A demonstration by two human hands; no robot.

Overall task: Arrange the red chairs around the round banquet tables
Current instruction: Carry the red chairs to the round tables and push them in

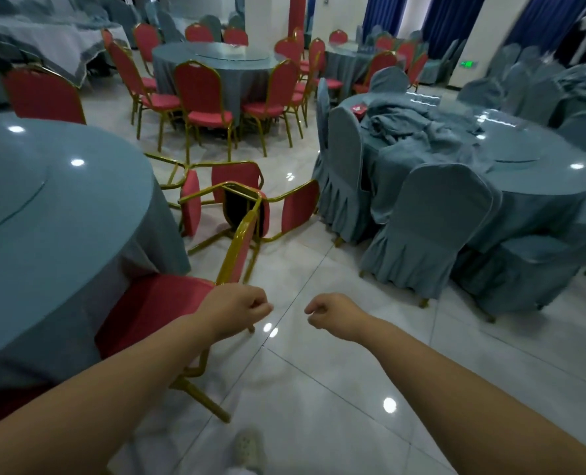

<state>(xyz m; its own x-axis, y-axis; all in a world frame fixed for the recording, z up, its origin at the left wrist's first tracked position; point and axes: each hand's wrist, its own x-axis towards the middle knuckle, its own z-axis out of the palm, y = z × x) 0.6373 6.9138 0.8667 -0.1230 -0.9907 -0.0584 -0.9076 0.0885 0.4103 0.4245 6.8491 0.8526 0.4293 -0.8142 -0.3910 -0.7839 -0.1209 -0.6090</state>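
A red chair with a gold frame (154,310) stands upright at the near round table (44,207) on the left, its seat pushed against the blue-grey cloth. My left hand (238,308) hovers just over the seat's outer edge, fingers curled, holding nothing. My right hand (331,313) is beside it over the floor, also curled and empty. Beyond the chair, two red chairs lie toppled on the tiles, one (284,210) tangled with the other (190,200). A further red chair (44,97) stands behind the near table.
A far round table (216,60) has several red chairs around it. On the right, a table (542,166) with crumpled cloths is ringed by chairs in blue-grey covers (428,228). A tiled aisle (319,371) runs between the tables. My shoe (248,447) shows below.
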